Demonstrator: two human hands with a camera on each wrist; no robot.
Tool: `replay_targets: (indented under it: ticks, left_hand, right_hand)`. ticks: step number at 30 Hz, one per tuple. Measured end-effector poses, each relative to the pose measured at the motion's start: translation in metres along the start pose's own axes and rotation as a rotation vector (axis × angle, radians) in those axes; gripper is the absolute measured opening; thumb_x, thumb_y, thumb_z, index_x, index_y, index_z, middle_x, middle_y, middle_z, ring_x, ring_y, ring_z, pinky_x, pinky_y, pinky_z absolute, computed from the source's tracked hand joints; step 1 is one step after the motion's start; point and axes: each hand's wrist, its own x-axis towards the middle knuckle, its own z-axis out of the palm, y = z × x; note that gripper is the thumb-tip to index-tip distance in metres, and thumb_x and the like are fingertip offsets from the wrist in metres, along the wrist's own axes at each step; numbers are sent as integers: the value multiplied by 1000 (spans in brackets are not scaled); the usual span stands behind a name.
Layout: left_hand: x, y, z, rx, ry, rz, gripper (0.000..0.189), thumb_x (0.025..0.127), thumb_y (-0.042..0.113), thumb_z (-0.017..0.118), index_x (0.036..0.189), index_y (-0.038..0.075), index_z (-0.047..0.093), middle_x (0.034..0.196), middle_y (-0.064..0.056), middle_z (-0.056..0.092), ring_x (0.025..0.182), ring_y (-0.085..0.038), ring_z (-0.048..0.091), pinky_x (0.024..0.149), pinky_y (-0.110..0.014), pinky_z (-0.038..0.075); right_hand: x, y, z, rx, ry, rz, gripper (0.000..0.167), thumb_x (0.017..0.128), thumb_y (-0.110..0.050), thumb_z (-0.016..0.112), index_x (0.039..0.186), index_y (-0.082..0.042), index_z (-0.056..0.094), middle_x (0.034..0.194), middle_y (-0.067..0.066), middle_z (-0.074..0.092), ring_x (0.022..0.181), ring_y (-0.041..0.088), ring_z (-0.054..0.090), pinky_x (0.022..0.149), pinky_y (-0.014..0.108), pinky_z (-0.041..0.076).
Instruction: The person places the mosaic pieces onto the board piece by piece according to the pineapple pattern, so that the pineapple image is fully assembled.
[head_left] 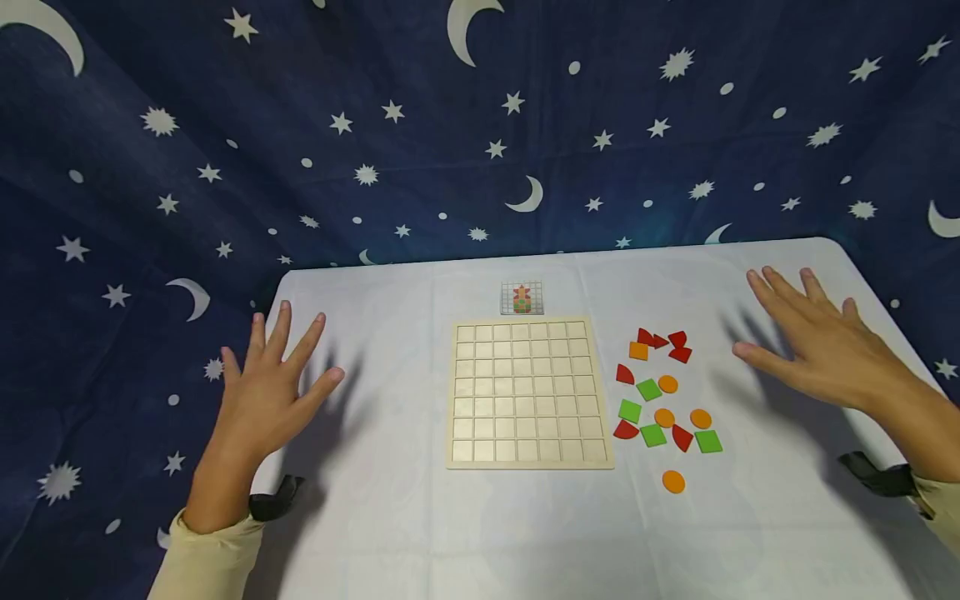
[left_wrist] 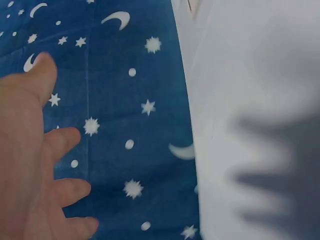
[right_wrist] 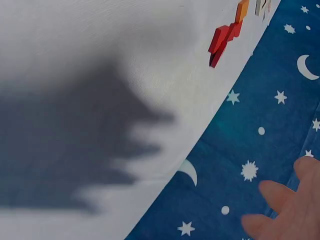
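Observation:
My left hand (head_left: 266, 396) hovers over the table's left edge, fingers spread and holding nothing. Over the right side of the table, my right hand (head_left: 832, 350) is likewise spread and holds nothing. Between them lies a cream square grid board (head_left: 495, 387) with bare cells. Just behind it is a small pattern card (head_left: 522, 297) showing a red, orange and green figure. Right of the board, nearer my right hand, are scattered flat pieces: red quarter-circles (head_left: 625, 374), orange discs (head_left: 673, 482), green squares (head_left: 708, 441) and an orange square (head_left: 638, 351).
A white cloth covers the table (head_left: 360, 517). Behind it and on the left hangs a dark blue cloth (head_left: 420, 75) with moons and stars. Each wrist wears a black strap (head_left: 276, 498). Both hands cast shadows on the tabletop.

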Motion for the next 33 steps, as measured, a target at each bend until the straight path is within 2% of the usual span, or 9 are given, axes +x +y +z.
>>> replay_targets:
  ticks: [3, 6, 10, 14, 17, 19, 24, 27, 33]
  left_hand:
    - [4, 7, 13, -118, 36, 28, 70, 103, 52, 54, 163, 26, 29, 172, -14, 15, 157, -46, 12, 110, -82, 18]
    - [10, 15, 31, -247, 48, 52, 65, 105, 43, 55, 162, 21, 33, 168, -17, 27, 151, -48, 29, 109, -75, 30]
    - [21, 28, 53, -386, 45, 84, 59, 106, 36, 57, 158, 14, 40, 161, -19, 39, 146, -45, 40, 111, -67, 36]
    - [33, 42, 72, -452, 32, 100, 54, 104, 32, 60, 151, 6, 50, 154, -21, 48, 143, -41, 45, 114, -61, 37]
    - [41, 52, 83, -455, -23, 93, 52, 103, 34, 63, 147, 9, 55, 153, -19, 49, 143, -41, 46, 115, -60, 37]
    - [45, 60, 88, -413, -67, 104, 51, 100, 34, 66, 146, 13, 57, 155, -20, 47, 144, -43, 45, 113, -65, 36]
    - [49, 75, 95, -295, -214, 116, 60, 95, 42, 71, 150, 27, 54, 166, -18, 32, 153, -48, 26, 109, -84, 16]
    - [51, 79, 99, -263, -303, 116, 65, 93, 49, 71, 153, 33, 49, 170, -17, 22, 156, -50, 12, 106, -88, 3]
    - [49, 83, 99, -213, -370, 129, 68, 92, 52, 71, 153, 35, 47, 172, -17, 14, 156, -51, 4, 105, -89, -1]
  right_hand:
    - [7, -3, 1, 23, -58, 16, 96, 95, -60, 60, 166, -26, 4, 169, 24, 17, 156, 50, 6, 107, 85, 12]
    - [16, -7, 3, 31, -131, 32, 90, 97, -62, 55, 166, -26, 8, 161, 33, 29, 147, 57, 26, 101, 85, 24]
    - [30, -13, 11, 72, -156, 11, 80, 99, -58, 56, 163, -17, 27, 147, 33, 51, 135, 56, 46, 100, 79, 35]
    - [43, -16, 23, 141, -117, -45, 61, 99, -44, 65, 146, -6, 56, 119, 23, 72, 116, 45, 61, 96, 69, 47]
    - [52, -13, 32, 191, -119, -48, 49, 97, -40, 69, 132, -5, 68, 113, 20, 74, 107, 39, 63, 90, 62, 50]
    - [56, -12, 37, 223, -141, -35, 44, 96, -38, 71, 126, -5, 72, 113, 20, 74, 103, 36, 63, 85, 53, 54]
    - [62, -13, 44, 288, -182, 13, 38, 92, -36, 77, 117, -7, 76, 101, 11, 75, 94, 28, 59, 73, 32, 48]
    - [63, -15, 46, 310, -179, 24, 35, 90, -34, 80, 112, -8, 77, 88, 3, 70, 86, 24, 55, 69, 30, 45]
    - [65, -16, 49, 349, -182, 37, 27, 89, -29, 81, 108, -10, 77, 82, 1, 64, 84, 23, 52, 68, 30, 43]
